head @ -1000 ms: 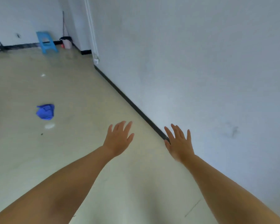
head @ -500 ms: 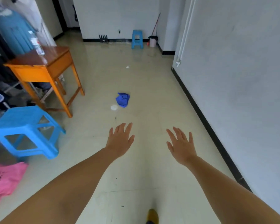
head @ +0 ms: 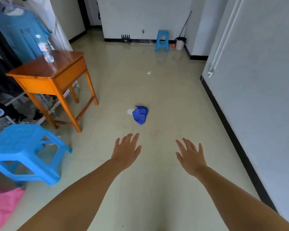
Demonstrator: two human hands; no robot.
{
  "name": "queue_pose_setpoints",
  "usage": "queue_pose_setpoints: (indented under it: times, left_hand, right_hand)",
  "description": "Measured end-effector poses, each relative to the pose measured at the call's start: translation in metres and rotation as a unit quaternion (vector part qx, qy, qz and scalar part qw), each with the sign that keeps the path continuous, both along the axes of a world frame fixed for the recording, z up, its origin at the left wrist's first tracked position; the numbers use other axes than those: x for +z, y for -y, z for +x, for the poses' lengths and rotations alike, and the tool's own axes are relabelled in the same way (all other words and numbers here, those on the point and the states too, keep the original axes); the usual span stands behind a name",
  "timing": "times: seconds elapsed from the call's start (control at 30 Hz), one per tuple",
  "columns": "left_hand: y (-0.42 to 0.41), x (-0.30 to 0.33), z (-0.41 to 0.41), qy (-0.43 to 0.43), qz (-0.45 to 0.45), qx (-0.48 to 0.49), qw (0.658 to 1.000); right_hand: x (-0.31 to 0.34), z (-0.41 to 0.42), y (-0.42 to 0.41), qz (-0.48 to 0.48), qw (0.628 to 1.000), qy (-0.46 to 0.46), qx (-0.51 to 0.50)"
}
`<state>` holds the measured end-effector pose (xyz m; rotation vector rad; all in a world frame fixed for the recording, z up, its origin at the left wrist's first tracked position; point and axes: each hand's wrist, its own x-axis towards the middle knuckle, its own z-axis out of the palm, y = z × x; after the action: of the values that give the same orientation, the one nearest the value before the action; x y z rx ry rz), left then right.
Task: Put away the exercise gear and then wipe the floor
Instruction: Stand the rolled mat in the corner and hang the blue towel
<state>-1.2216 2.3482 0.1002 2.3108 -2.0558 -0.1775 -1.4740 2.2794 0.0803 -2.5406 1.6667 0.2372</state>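
Note:
A crumpled blue cloth (head: pixel 140 114) lies on the pale floor ahead of me, with a small white spot (head: pixel 130 111) on the floor touching its left side. My left hand (head: pixel 126 151) is stretched forward, fingers straight and empty, a short way before the cloth. My right hand (head: pixel 190 156) is held out the same way to the right, palm down, holding nothing. Another white scrap (head: pixel 149 72) lies farther up the floor. No exercise gear is recognisable in view.
An orange wooden table (head: pixel 53 75) with a water bottle (head: pixel 45 49) stands at left, a blue plastic stool (head: pixel 25 150) in front of it, a pink bag (head: pixel 3 204) at the lower left. Clothes hang behind. A second blue stool (head: pixel 162 40), bin (head: pixel 180 43) and broom stand at the far wall. The right wall has a black skirting.
My view has swung left from the right wall to face down the room, bringing the table, stools and clothes into view. Both hands stay open and stretched forward.

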Motion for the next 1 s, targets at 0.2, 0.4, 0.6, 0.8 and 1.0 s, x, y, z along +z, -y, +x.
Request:
queue_pose_setpoints:
  times: [0.2,0.4,0.6,0.8,1.0]
  left_hand:
    - [0.085,-0.025,0.078,-0.026,0.044,0.06,0.997]
    - [0.217,-0.047,0.186,-0.014,0.056,0.078,0.995]
    - [0.363,-0.049,0.272,-0.002,0.085,0.01,0.996]
    - [0.499,-0.073,0.296,-0.001,0.114,-0.041,0.993]
    - [0.634,-0.139,0.309,-0.015,0.153,-0.071,0.986]
  right_hand:
    - [-0.015,0.091,0.119,0.031,0.997,-0.002,0.063]
    - [-0.04,0.205,0.247,0.041,0.994,0.012,0.1]
    - [-0.041,0.279,0.374,0.063,0.998,0.013,0.023]
    - [-0.068,0.298,0.481,0.115,0.993,0.002,-0.02]
    - [-0.131,0.328,0.625,0.171,0.985,0.01,-0.027]
